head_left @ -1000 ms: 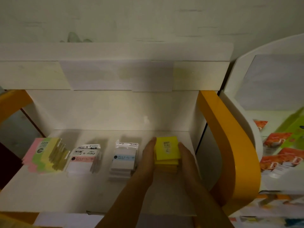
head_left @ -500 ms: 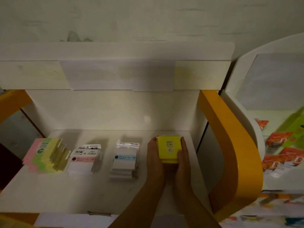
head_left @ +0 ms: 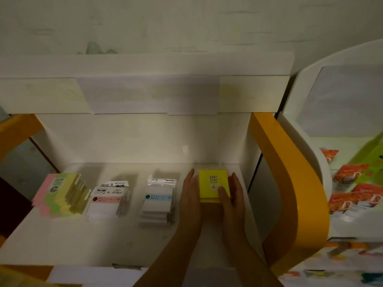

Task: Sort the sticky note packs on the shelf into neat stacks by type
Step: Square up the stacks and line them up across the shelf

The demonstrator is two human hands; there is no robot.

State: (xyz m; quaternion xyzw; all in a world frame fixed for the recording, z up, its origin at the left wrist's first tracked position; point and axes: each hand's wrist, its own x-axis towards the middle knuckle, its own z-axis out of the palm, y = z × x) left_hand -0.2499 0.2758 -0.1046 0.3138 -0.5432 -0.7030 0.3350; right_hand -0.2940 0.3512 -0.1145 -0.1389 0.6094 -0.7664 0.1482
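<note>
A stack of yellow sticky note packs (head_left: 213, 186), the top one marked 2207, stands at the right end of the white shelf (head_left: 83, 241). My left hand (head_left: 189, 201) lies flat against the stack's left side with straight fingers. My right hand (head_left: 233, 200) presses its right side, thumb resting on the top pack. Left of them stand a blue-labelled clear pack stack (head_left: 158, 200), a pink-labelled clear pack stack (head_left: 106, 201) and a leaning pile of pink, green and yellow packs (head_left: 61, 193) marked 2209.
An orange curved side panel (head_left: 290, 183) bounds the shelf on the right, close to my right hand. Beyond it a second white display (head_left: 348, 183) holds orange-red packets. A white upper shelf board (head_left: 145, 94) overhangs the back.
The yellow stack was loose and fanned one second ago. Both hands have closed in on its sides, and the packs now sit squared in one column.
</note>
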